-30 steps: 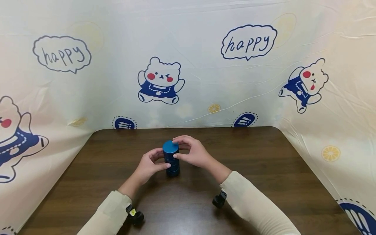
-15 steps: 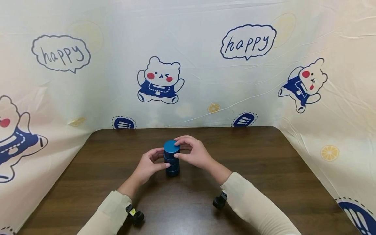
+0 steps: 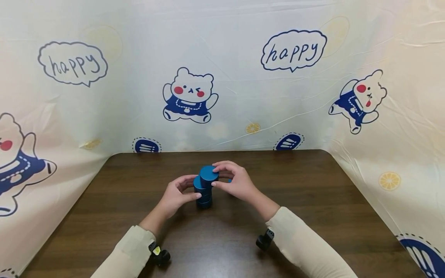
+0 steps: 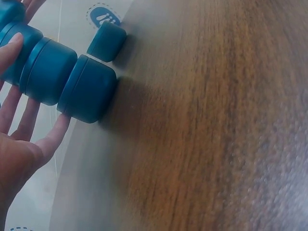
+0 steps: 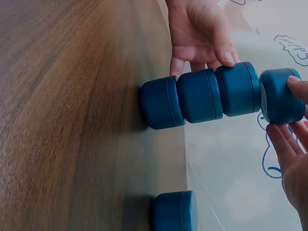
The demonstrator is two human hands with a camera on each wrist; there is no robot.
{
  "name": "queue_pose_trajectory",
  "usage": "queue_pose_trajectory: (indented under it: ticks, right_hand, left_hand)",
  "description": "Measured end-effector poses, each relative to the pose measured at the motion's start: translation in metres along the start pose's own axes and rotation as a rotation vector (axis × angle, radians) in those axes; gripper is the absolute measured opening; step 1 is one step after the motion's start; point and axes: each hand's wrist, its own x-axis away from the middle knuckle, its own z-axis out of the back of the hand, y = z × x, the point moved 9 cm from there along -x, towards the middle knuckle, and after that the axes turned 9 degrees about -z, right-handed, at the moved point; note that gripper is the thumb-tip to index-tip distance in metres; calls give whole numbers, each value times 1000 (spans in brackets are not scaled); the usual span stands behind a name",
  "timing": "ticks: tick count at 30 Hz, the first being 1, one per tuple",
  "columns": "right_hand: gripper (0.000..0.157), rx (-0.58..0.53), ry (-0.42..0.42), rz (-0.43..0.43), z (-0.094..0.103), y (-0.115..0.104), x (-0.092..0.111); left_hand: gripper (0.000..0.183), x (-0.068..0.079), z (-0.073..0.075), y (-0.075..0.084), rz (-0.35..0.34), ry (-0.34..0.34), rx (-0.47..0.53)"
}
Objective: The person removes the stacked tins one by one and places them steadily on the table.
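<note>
Small round blue tins with lids stand in a stack (image 3: pixel 204 199) on the table. My left hand (image 3: pixel 177 197) grips the stack from the left, its thumb on the third tin (image 5: pixel 237 89) from the bottom. With fingers and thumb, my right hand (image 3: pixel 236 181) pinches the top tin (image 3: pixel 209 174). That tin is shifted right of the stack; in the right wrist view a narrow gap parts it from the tin below. Another blue tin (image 5: pixel 173 211) stands apart on the table, mostly hidden behind my right hand in the head view.
The brown wooden table (image 3: pixel 299 181) has a printed cloth (image 3: pixel 240 88) behind it and at both sides. A small black device (image 3: pixel 264 239) is worn at my right wrist, and a similar one (image 3: pixel 161 256) at my left.
The top tin has moved right with my right hand, off its place in line with the stack. My left hand stays at the stack. The separate tin now shows slightly behind my right hand.
</note>
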Motion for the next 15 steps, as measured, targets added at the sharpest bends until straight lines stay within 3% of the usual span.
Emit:
queue_pose_trajectory:
  ticks: [9, 15]
  right_hand:
    - [31, -22, 8, -24, 11, 0, 5]
    - [29, -12, 31, 12, 20, 5, 8]
  left_hand:
    - [55, 0, -1, 0, 1, -7, 5]
    - [55, -1, -2, 0, -7, -8, 1]
